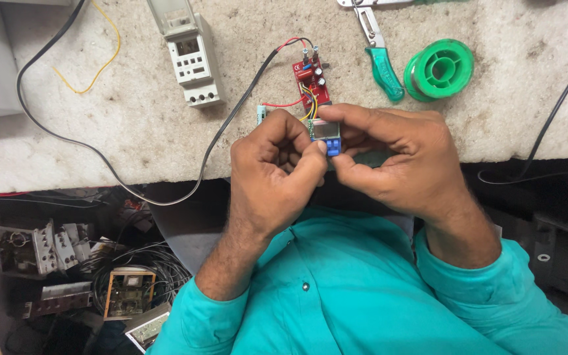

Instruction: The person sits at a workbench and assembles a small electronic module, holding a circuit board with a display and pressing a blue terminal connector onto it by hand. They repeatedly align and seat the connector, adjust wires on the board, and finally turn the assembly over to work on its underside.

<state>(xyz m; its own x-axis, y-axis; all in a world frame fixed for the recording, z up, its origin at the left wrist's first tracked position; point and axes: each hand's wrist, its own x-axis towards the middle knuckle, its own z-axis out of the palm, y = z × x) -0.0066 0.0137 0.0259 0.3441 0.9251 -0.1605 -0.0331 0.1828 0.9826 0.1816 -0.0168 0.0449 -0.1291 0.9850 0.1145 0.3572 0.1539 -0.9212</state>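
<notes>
My left hand (274, 171) and my right hand (389, 154) meet over the front edge of the stone workbench (133, 125). Together they pinch a small green circuit board with blue terminal blocks and a little display (327, 135). Yellow, red and blue wires run from it to a red circuit board (311, 82) that lies flat just behind my fingers. A black cable (231, 118) leads from the red board across the bench. My sleeves are teal.
A white timer housing (192, 56) lies at the back left, a green solder spool (439, 69) and green-handled pliers (382, 62) at the back right. A loose yellow wire (103, 62) curls far left. Scrap electronics and wire coils (119, 276) sit under the bench.
</notes>
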